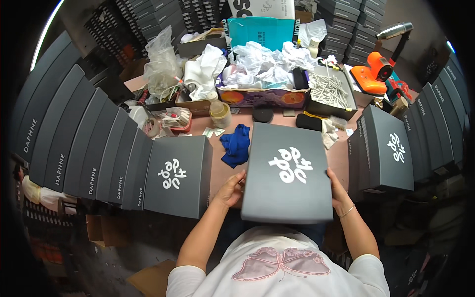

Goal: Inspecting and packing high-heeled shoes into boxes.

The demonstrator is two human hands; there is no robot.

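A dark grey lidded shoebox point(292, 198) with a white printed design is held between my two hands in front of my body. My left hand point(231, 189) grips its left side, fingers partly tucked behind the edge. On the opposite side my right hand point(338, 192) presses against the box, its fingertips hidden. The lid is on, so the contents cannot be seen. A crumpled blue cloth point(235, 145) lies on the pink table just beyond my left hand.
Rows of matching grey boxes flank me, a left row point(180, 171) and a right row point(388, 148). Further back are a glue bottle point(219, 113), a carton of crumpled white paper point(264, 96), a box of white sticks point(329, 89) and an orange tool point(373, 74).
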